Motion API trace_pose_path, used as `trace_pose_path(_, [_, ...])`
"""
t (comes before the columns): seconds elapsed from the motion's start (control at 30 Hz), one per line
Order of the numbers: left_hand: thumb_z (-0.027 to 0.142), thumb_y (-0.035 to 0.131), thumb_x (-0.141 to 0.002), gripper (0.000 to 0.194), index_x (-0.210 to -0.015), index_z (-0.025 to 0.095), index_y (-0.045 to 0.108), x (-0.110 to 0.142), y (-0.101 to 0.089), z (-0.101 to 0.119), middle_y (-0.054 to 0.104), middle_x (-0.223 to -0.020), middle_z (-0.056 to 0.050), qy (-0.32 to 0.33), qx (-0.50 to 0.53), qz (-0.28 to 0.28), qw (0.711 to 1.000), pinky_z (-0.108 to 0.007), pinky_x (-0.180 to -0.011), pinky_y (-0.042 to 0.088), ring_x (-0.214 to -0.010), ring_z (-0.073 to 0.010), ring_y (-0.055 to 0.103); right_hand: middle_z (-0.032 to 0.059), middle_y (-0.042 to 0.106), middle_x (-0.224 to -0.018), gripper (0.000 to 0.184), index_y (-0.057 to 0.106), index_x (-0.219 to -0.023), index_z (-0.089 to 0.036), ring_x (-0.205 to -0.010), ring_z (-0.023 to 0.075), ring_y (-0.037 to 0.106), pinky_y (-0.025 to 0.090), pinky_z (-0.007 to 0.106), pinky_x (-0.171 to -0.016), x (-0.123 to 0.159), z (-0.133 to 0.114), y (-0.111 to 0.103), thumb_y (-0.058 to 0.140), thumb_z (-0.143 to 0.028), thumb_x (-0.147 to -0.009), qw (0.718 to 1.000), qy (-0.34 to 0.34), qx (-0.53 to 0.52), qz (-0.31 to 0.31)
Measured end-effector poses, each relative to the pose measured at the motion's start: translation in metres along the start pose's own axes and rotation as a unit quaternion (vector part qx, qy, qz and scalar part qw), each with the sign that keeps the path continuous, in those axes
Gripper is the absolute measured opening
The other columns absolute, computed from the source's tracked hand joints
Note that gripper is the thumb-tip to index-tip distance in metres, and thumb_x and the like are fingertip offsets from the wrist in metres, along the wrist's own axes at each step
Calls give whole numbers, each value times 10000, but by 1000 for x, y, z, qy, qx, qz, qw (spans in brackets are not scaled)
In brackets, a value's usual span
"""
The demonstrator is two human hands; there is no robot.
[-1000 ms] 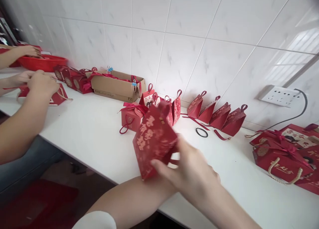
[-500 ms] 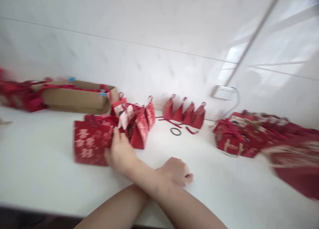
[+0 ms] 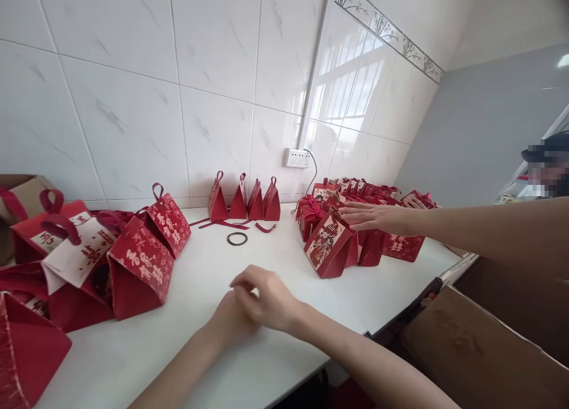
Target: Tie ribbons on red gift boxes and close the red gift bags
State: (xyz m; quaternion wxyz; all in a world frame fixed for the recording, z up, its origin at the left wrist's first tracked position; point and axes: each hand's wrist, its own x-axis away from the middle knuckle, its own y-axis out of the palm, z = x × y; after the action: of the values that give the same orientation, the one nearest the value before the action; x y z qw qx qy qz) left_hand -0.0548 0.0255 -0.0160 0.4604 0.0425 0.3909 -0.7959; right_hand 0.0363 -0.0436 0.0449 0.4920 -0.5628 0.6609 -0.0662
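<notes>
My right hand [image 3: 270, 297], fingers curled, lies over my left hand [image 3: 227, 318] above the white table [image 3: 284, 352]. No box shows in the right hand's curled fingers. The left hand's fingers are hidden behind the right. A black ring-shaped band [image 3: 237, 238] and several thin red ribbons [image 3: 226, 224] lie just beyond my hands. To the left stand several red gift boxes with ribbon loops; a patterned red gift box [image 3: 144, 267] with white characters is nearest my left hand. A white tag [image 3: 80, 252] hangs among them.
A row of small red boxes [image 3: 217, 203] stands along the tiled wall. On the right, a co-worker's hand [image 3: 373, 217] reaches over a cluster of red gift boxes [image 3: 326, 246]. A cardboard box [image 3: 484, 344] is past the table's right edge. A power strip [image 3: 297, 157] is on the wall.
My right hand has let go of the red gift box and moved right, onto my left hand; my arms are no longer crossed. The view has turned right, and a co-worker's arm now shows.
</notes>
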Motion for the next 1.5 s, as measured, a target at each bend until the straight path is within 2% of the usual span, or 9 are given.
trace_pose_path(0.17, [328,348,-812,406,-461,180,208,-2,-18,21,316,-441,7,1,-170,-246,954,-285,-522,194,-435,-119,246,37,624,-769,136,572,-834,-192,-673,143,606,514,262,-603,37,23,-41,437,-192,-848,988,46,22,143])
trace_pose_path(0.43, [360,330,-826,410,-499,190,150,-4,-16,21,253,-479,20,-9,-173,-260,950,-278,-534,187,-466,-129,208,87,534,-892,311,508,-984,-168,-735,191,528,484,344,-643,60,75,-125,513,-415,-796,876,199,222,379])
trace_pose_path(0.63, [379,327,-826,416,-508,188,138,-4,-16,17,227,-486,21,-16,-177,-259,950,-282,-528,191,-475,-127,196,60,577,-774,314,494,-775,-203,-691,213,539,436,350,-628,62,93,-138,492,-516,-757,874,302,219,311])
trace_pose_path(0.77, [401,343,-831,439,-486,189,174,-3,-19,15,282,-484,11,30,-44,-186,981,-279,-498,245,-460,-115,266,43,582,-705,216,456,-707,-216,-639,195,536,445,346,-633,53,81,-125,438,-421,-772,890,261,223,300])
trace_pose_path(0.93, [380,520,-791,179,-791,201,526,-10,-35,12,570,-865,-66,125,148,206,959,-290,-681,485,-830,-189,564,37,587,-790,143,485,-817,-212,-697,166,563,483,305,-673,5,49,-92,400,-323,-846,954,93,115,262])
trace_pose_path(1.0, [388,598,-736,371,-1046,205,506,-14,-41,12,527,-1149,-107,146,149,292,934,-346,-826,501,-1068,-236,532,34,576,-805,142,476,-821,-208,-738,163,567,486,295,-694,-16,44,-71,398,-317,-868,975,37,54,211])
trace_pose_path(1.23, [423,566,-783,260,-792,163,565,-20,-47,13,602,-703,-12,-59,118,219,967,-242,-644,482,-681,-154,584,60,577,-877,163,471,-937,-190,-791,172,576,510,324,-713,-26,69,-10,365,-310,-911,990,9,-82,116])
trace_pose_path(1.4, [427,591,-764,271,-736,161,547,-22,-45,19,538,-620,19,-70,141,196,968,-215,-571,432,-593,-122,508,94,554,-992,187,519,-1006,-184,-954,208,551,503,371,-827,-31,51,-33,517,-307,-865,974,-63,0,216])
trace_pose_path(1.5, [459,607,-751,305,-731,161,543,-22,-46,19,513,-613,24,-80,166,182,966,-213,-553,408,-584,-119,483,90,587,-1037,321,519,-1095,-194,-966,216,583,514,362,-803,-50,26,-42,600,-340,-821,988,-88,25,122])
